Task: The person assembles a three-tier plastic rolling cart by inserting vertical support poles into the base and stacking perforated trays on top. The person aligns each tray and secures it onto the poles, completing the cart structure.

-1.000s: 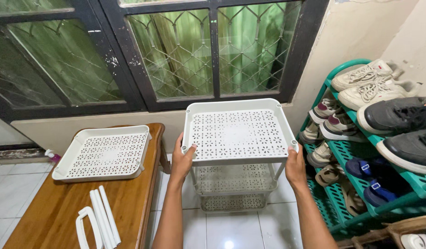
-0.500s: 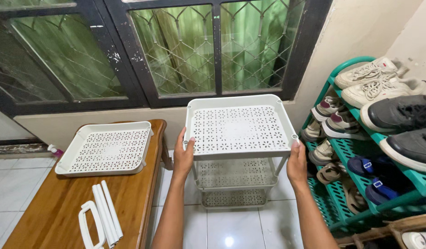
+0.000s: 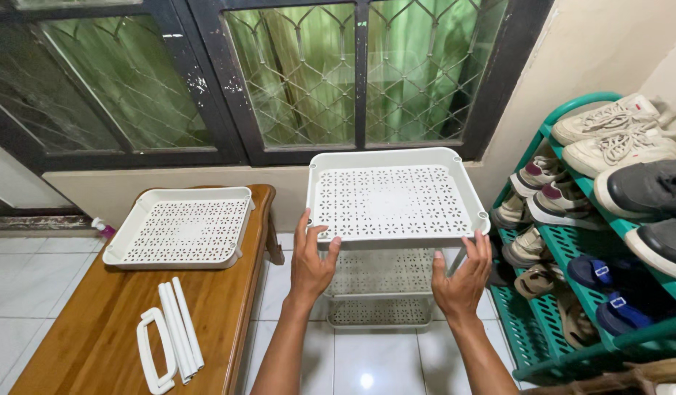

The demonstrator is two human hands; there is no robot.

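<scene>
A white plastic rack with perforated shelves stands on the tiled floor under the window. Its top shelf tray [image 3: 390,197] faces me, and lower shelves [image 3: 380,292] show through beneath it. My left hand [image 3: 311,260] grips the tray's near left corner, thumb on the rim. My right hand [image 3: 463,274] holds the near right corner with its fingers on the front edge.
A wooden table [image 3: 96,336] at left carries a spare white perforated tray [image 3: 180,228], several white tubes [image 3: 180,329] and a white handle [image 3: 152,351]. A green shoe rack [image 3: 564,322] full of shoes stands at right. A dark-framed window [image 3: 352,80] fills the wall ahead.
Both hands have slid a little lower along the tray's near corners. The view has shifted slightly; the rack stays in place.
</scene>
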